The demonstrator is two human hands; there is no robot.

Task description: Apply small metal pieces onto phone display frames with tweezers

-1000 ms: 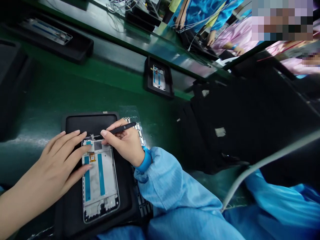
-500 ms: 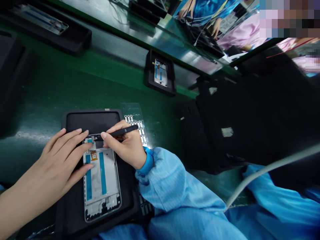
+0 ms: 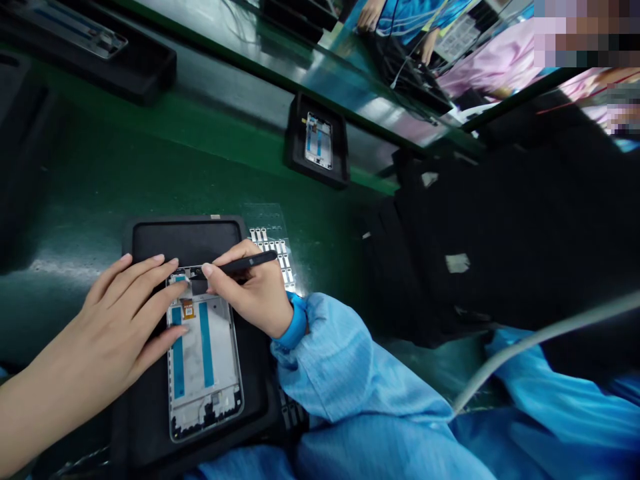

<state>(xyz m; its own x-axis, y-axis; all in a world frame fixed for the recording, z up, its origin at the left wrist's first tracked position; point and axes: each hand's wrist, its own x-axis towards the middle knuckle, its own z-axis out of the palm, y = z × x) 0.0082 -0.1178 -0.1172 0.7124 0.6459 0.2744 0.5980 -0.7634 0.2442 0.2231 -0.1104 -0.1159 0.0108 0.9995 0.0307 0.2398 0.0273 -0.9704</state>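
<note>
A silver phone frame (image 3: 223,353) with two blue adhesive strips and a small orange flex connector (image 3: 189,309) lies in a black foam tray (image 3: 185,233). My right hand (image 3: 250,287) pinches a pair of black tweezers (image 3: 245,263), their tip down at the top part of the frame. Spread over the frame's upper left edge, my left hand (image 3: 135,303) is open, its fingertips resting near the tweezer tip. What the tip touches is too small to make out. Partly behind my right hand, a clear sheet (image 3: 265,215) carries rows of small metallic pieces.
Another phone frame (image 3: 319,141) sits in a small black tray (image 3: 295,143) towards the back. At the far left lies one more black tray (image 3: 155,77) with a frame. Stacked black trays (image 3: 520,220) rise on the right; a pale cable (image 3: 525,343) crosses before them. Co-workers' hands show beyond the rail.
Both hands and the tweezers hold nearly the same place on the phone frame, with only slight finger shifts. The surroundings have shifted a little in view as the camera moved.
</note>
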